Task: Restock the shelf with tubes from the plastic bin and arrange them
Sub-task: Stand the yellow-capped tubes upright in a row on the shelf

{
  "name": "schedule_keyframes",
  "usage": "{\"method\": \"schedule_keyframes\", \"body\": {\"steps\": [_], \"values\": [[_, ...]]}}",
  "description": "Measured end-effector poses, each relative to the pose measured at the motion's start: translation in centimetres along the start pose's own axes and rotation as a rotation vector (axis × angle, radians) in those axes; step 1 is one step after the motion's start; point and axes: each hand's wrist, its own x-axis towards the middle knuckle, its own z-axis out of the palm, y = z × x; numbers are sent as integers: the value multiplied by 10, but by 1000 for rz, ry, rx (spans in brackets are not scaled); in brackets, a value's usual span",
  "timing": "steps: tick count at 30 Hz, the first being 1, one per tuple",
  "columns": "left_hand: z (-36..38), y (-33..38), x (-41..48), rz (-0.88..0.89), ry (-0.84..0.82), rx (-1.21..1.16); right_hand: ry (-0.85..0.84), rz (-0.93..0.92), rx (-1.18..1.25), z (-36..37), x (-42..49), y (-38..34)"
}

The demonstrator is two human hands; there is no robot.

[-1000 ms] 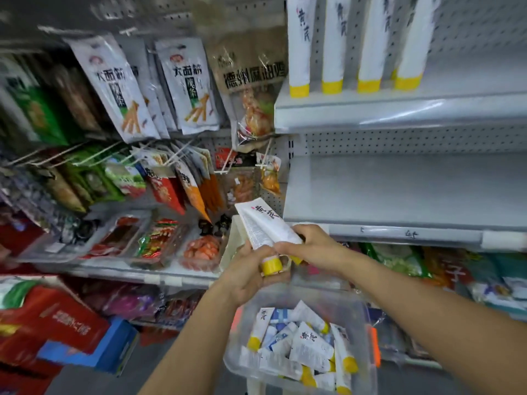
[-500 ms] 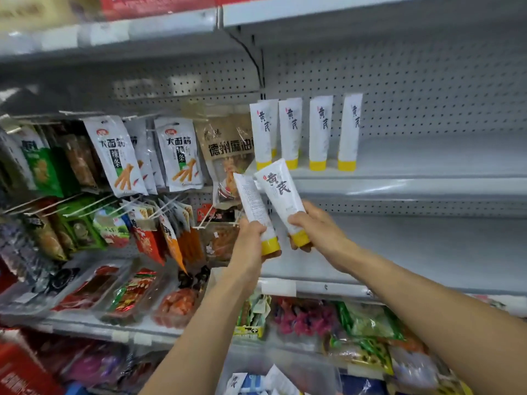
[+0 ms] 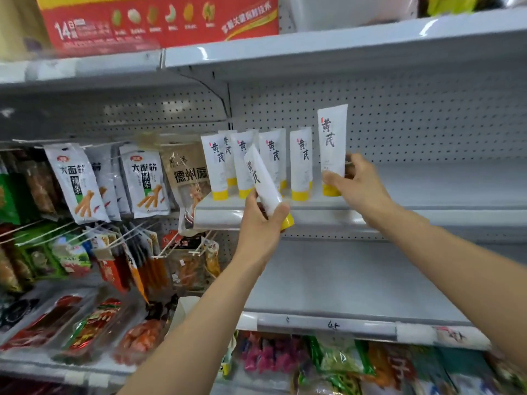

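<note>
On the middle shelf, at its left end, a row of white tubes stands upright on yellow caps, printed sides facing out, with at least one more tube tucked behind the front ones. Just to the right of that row, the right hand holds another tube upright, cap down. The thumb lies across the front of its lower part and the fingers are curled behind it. Its cap sits at about the level of the shelf surface; whether it touches the shelf I cannot tell.

The left hand is lower, in front of the shelf's front edge. It grips a second tube, its fingers wrapped round the lower half. This one tilts, with the flat crimped end up and to the left, overlapping the standing row, and the yellow cap poking out lower right beside the hand.

Behind the tubes runs a white pegboard panel. A bare grey lower shelf lies below. Snack packets hang on hooks to the left, and a red carton sits on the top shelf.
</note>
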Motion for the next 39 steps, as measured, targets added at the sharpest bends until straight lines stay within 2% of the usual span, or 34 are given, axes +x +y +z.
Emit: {"method": "schedule_keyframes", "body": {"steps": [9, 26, 31, 33, 35, 36, 39], "values": [[30, 2, 23, 18, 73, 69, -49, 86, -354, -11, 66, 37], [34, 6, 30, -10, 113, 119, -57, 136, -391, 2, 107, 64], [34, 5, 29, -7, 93, 147, -96, 262, -415, 0, 104, 64], [34, 3, 29, -1, 95, 161, 9, 221, -446, -3, 96, 61], [36, 1, 28, 7, 104, 171, 136, 52, -416, -3, 79, 52], [37, 0, 28, 12, 111, 175, 140, -20, -343, -1, 68, 47], [46, 0, 24, 50, 131, 196, -105, -72, -106, 6, 39, 27]]}}
